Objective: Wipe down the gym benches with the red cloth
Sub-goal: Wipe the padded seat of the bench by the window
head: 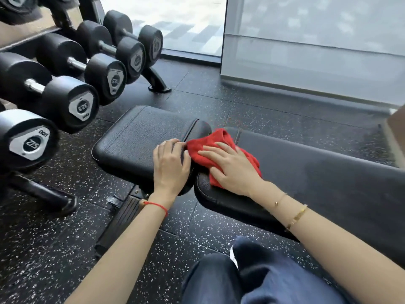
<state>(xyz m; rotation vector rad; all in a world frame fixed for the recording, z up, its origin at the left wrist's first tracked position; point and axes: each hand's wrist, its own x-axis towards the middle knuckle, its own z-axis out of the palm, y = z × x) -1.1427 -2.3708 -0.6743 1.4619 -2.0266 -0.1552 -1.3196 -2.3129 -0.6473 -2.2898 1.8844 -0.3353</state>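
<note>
A black padded gym bench stands in front of me, with a short seat pad (135, 137) on the left and a long back pad (317, 172) stretching right. The red cloth (219, 141) lies crumpled over the gap between the two pads. My right hand (230, 165) presses flat on the cloth, fingers spread and pointing left. My left hand (171, 165) rests on the seat pad's right end, its fingers curled at the seam beside the cloth's left edge.
A rack of black dumbbells (72, 102) fills the left side, and its foot (43, 194) juts out on the speckled rubber floor. The bench frame (122, 218) shows under the seat. A frosted glass wall (317, 51) stands behind. My knee (252, 277) is at the bottom.
</note>
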